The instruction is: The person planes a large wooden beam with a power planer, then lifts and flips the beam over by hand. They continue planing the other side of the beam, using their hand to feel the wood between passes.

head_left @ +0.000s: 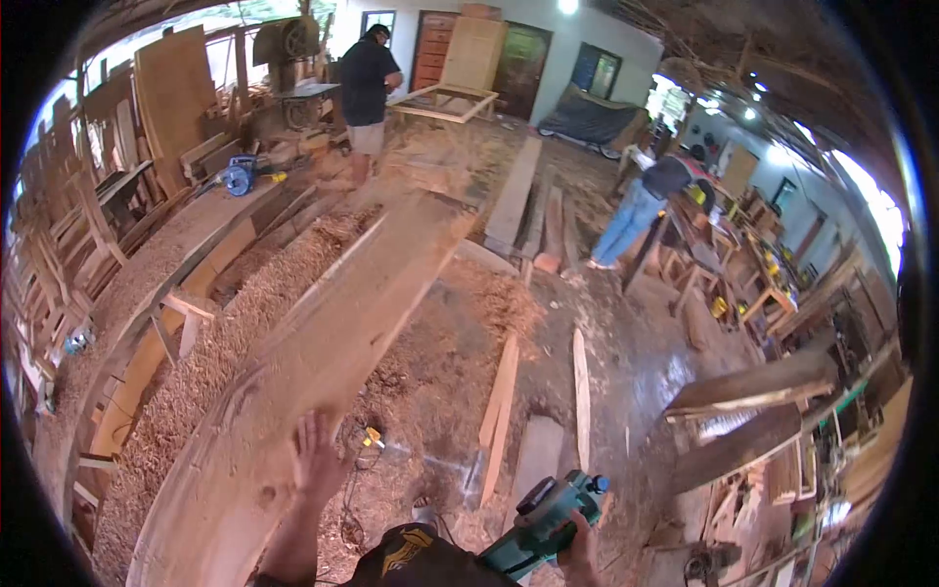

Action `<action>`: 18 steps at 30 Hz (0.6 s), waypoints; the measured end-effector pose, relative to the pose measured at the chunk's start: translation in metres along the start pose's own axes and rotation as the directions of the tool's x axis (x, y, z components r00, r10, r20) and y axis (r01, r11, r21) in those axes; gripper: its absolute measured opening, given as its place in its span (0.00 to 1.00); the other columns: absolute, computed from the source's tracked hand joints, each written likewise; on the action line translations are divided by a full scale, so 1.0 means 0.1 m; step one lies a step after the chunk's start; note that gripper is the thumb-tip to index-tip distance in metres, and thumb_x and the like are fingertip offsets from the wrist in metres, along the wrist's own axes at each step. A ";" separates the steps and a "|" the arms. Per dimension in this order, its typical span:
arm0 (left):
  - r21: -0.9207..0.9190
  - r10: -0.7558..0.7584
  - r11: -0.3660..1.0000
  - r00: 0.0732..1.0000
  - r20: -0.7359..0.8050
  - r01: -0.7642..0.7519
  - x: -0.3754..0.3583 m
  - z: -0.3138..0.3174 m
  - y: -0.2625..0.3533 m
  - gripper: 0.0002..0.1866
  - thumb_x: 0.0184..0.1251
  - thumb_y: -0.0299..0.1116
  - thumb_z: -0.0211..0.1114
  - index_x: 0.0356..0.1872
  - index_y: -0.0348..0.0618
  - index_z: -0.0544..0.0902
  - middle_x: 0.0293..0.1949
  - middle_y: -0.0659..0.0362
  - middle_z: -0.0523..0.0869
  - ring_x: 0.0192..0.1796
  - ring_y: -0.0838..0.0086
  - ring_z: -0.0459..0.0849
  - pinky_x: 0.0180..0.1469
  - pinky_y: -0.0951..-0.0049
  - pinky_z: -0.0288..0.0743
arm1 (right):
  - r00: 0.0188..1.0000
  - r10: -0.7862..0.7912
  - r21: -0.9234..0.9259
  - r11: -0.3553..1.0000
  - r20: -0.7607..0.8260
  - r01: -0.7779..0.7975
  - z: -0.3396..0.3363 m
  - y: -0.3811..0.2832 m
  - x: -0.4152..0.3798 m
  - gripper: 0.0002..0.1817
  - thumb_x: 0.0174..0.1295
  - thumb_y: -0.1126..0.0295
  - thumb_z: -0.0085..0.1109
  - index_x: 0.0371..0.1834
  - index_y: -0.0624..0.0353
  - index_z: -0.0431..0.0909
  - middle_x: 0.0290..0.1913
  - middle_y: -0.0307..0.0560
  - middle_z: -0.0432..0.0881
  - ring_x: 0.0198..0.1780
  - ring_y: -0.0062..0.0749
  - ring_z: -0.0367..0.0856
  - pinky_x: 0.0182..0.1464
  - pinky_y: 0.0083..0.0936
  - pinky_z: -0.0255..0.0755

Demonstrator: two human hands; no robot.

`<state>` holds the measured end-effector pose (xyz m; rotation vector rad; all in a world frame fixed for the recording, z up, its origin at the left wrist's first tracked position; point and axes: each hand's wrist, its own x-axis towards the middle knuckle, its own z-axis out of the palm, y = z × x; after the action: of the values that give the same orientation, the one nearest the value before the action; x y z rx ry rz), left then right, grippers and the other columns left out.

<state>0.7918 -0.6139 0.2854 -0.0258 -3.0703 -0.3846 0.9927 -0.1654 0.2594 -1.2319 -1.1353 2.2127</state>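
The dark floor (641, 342) carries reddish wood shavings (504, 303), a yellow plug (372, 437) with a cord, a slim pale strip (581, 391), orange-toned strips (500, 401) and a broader board (538, 452)

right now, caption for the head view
Left hand flat on a long plank, right hand on a green power tool, shavings around, two people working beyond.

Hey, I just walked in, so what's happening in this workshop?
The person wearing the camera rests their left hand flat on a long, wide brown wooden plank; their right hand holds a green power tool off to its side. Curly wood shavings lie beside the plank. Further back, someone in a black shirt stands by a pale wooden frame, and someone in blue jeans bends forward.
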 end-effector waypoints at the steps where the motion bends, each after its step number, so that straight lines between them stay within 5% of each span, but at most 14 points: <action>1: -0.039 0.074 0.997 0.997 -0.007 -0.074 0.28 0.02 0.19 0.49 0.61 0.50 0.71 0.77 0.34 0.59 0.80 0.44 0.56 0.82 0.50 0.50 0.80 0.42 0.44 | 1.000 0.018 0.004 1.000 0.016 -0.019 0.39 -0.27 -0.12 0.11 0.64 0.69 0.63 0.47 0.55 0.75 0.26 0.44 0.78 0.23 0.36 0.80 0.26 0.36 0.79; 6: -0.270 0.403 0.884 0.914 0.032 -0.381 1.70 0.39 0.85 0.39 0.64 0.49 0.70 0.72 0.41 0.68 0.76 0.44 0.64 0.79 0.50 0.57 0.79 0.46 0.50 | 0.991 -0.133 0.019 0.991 -0.011 0.133 1.50 -0.75 0.24 0.14 0.66 0.69 0.60 0.51 0.55 0.69 0.26 0.45 0.78 0.23 0.37 0.80 0.25 0.35 0.78; 12: -0.377 0.347 0.863 0.937 -0.042 -0.337 3.18 0.51 1.45 0.35 0.66 0.51 0.67 0.70 0.43 0.73 0.74 0.45 0.67 0.78 0.50 0.60 0.77 0.46 0.54 | 0.993 0.033 0.089 0.995 0.113 -0.043 1.92 -0.93 1.87 0.11 0.67 0.68 0.59 0.48 0.55 0.70 0.26 0.44 0.76 0.25 0.37 0.79 0.29 0.36 0.77; 18: -0.145 0.007 0.989 0.981 -0.193 -0.036 4.19 0.68 1.97 0.39 0.67 0.55 0.64 0.73 0.42 0.68 0.75 0.44 0.65 0.79 0.49 0.59 0.77 0.42 0.52 | 0.962 -0.160 -0.059 0.982 0.221 0.178 3.45 -1.73 3.36 0.09 0.66 0.69 0.60 0.47 0.55 0.75 0.27 0.40 0.76 0.27 0.32 0.78 0.31 0.30 0.75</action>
<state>0.3743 -0.4019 0.2881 -0.0253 -2.8432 -0.5762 0.5094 -0.0090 0.3168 -0.9004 -1.3685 2.2296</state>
